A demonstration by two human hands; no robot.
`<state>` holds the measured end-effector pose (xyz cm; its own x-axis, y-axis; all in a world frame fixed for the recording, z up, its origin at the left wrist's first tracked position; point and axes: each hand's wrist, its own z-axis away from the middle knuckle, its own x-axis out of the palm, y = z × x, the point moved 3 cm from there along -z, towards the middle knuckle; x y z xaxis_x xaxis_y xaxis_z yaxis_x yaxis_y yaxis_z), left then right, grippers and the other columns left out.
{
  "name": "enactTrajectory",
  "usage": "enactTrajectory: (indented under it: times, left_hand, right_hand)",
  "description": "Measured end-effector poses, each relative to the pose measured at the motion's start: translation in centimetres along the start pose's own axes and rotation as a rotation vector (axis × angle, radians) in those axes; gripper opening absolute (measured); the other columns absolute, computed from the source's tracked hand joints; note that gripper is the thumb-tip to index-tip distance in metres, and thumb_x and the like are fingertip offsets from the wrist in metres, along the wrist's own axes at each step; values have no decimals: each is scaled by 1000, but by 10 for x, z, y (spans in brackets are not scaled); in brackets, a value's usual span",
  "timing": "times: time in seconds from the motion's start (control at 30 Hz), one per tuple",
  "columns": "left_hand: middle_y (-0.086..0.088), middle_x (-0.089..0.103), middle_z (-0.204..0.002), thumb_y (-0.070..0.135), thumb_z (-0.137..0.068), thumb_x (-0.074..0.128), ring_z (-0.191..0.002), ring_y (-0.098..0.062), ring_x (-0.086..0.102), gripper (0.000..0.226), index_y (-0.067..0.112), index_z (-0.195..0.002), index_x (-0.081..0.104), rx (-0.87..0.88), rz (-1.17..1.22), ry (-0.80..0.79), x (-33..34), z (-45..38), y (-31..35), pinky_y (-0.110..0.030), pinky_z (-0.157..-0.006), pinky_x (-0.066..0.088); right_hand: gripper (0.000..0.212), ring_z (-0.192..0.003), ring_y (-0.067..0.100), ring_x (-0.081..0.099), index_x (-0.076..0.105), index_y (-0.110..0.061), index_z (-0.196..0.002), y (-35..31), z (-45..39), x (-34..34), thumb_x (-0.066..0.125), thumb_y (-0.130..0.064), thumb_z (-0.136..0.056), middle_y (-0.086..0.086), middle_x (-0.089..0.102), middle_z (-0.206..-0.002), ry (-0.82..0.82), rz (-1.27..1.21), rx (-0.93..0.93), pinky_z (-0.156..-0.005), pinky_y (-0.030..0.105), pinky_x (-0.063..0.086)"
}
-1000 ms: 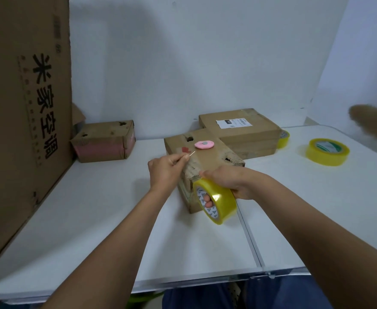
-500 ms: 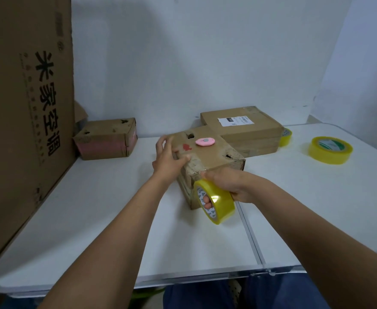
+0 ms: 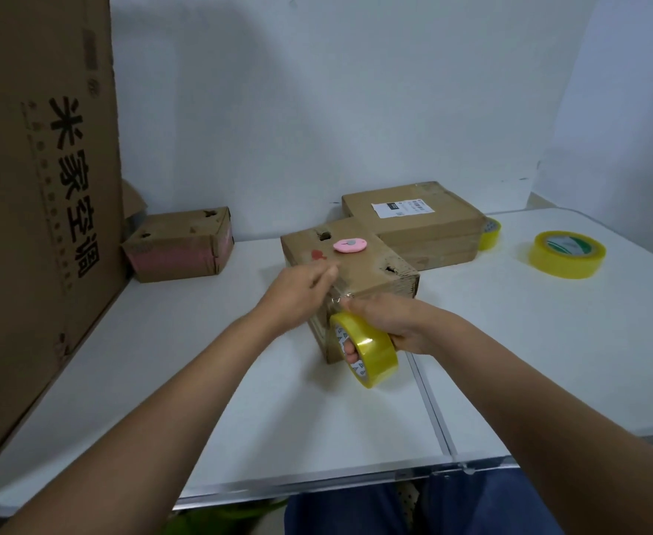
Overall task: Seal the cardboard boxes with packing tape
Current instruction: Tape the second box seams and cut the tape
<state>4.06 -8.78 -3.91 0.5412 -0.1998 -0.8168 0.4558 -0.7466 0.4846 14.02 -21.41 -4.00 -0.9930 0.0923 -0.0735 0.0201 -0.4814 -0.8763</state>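
The box (image 3: pixel 350 272) sits mid-table (image 3: pixel 201 380), a pink cutter (image 3: pixel 349 245) on top. The right hand (image 3: pixel 390 322) grips the tape roll (image 3: pixel 365 351) (fingers through its core) at the box's near face; the left hand (image 3: pixel 301 287), blurred, fingers extended, presses the box's near top edge

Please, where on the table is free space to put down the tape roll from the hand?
Bare table lies left of the middle box, toward the tall carton. Another free patch lies nearer than the flat yellow roll. It is crowded behind, around the labelled box.
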Motion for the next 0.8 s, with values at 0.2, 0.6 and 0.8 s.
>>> enactTrajectory:
  times: [0.2, 0.6, 0.8]
  left_hand:
    - [10, 28, -159, 38, -107, 21, -147, -2, 16, 48, 26, -152, 33, 123, -173, -154, 17, 7, -9, -23, -117, 7]
    - [16, 15, -161, 38, -107, 17, -147, 2, 7, 48, 32, -154, 25, 110, -168, -200, 17, 0, -22, -29, -119, 0]
    - [12, 27, -159, 34, -108, 18, -147, -1, 14, 45, 30, -149, 36, 63, -4, -214, 16, 0, -19, -34, -122, 6]
  right_hand:
    - [51, -69, 30, 64, 56, 0, -120, 7, 0, -4, 48, -46, -99, 17, 65, -77, 40, -46, -27, -87, 43, 53]
    - [39, -71, 33, 64, 58, -5, -108, 11, -5, -3, 43, -41, -101, 18, 65, -76, 53, -87, -34, -83, 41, 53]
    - [30, -78, 34, 68, 60, -3, -100, 16, -3, -7, 39, -24, -100, 16, 69, -78, 50, -115, -54, -80, 36, 54]
